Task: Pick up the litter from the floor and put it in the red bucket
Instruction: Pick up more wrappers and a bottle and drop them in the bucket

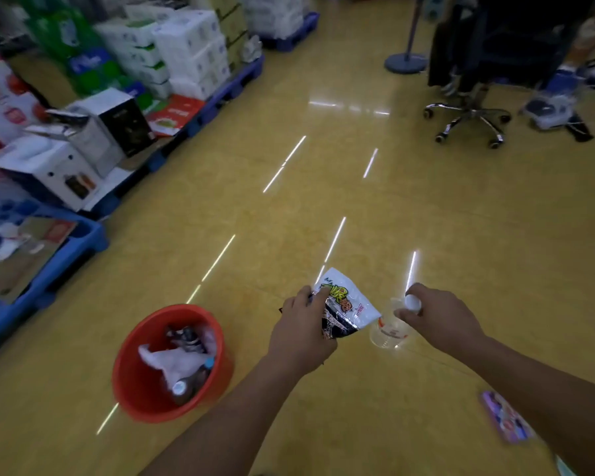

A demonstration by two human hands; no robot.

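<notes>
Stacked cartons [49, 166] and wrapped packs of tissue [189, 46] line blue pallets [59, 269] along the left edge of a glossy yellow floor [323, 201], where ceiling lights show as thin white streaks.

Just right of the pallets, the red bucket [129, 379] stands upright on the floor, already holding a crumpled white plastic bag [172, 359] and a brown bottle [189, 386] lying cap-up against its wall.

Just right of the bucket, a person's left hand [303, 334] is held out above the floor, fingers curled round a crumpled snack wrapper [347, 304], white at the top and dark below, which sticks up out of the grip.

Beside it, the right hand [440, 317] pinches a clear plastic bottle [390, 333] by its neck, just under the white cap [413, 303]. The bottle hangs tilted, its base nearly touching the wrapper's lower corner. Both pieces of litter are in the hands, near the bucket but outside it.

Under the right forearm, a pink and purple packet [505, 420] lies flat on the floor. Farther back on the right stand a dark office chair [471, 121] on a chrome wheeled base and the round foot of a stand [406, 61].
</notes>
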